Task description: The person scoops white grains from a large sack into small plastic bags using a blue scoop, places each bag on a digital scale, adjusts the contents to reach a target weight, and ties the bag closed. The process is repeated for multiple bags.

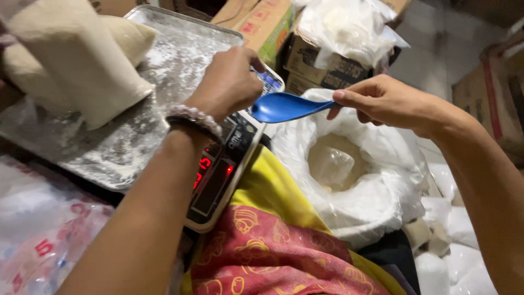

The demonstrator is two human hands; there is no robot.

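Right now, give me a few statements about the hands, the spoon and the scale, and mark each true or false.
1. The right hand holds a blue spoon by its handle. True.
2. The left hand holds the spoon. False: it reaches over the scale.
3. The scale's metal tray is dusted with white powder. True.
4. The scale's display is dark. False: red digits glow.
5. The white sack below the spoon is tied shut. False: it stands open.

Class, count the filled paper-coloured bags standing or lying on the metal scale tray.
2. One bag stands upright at the front left of the tray; a second bag lies behind it, partly hidden. More may sit beyond the picture's left edge.
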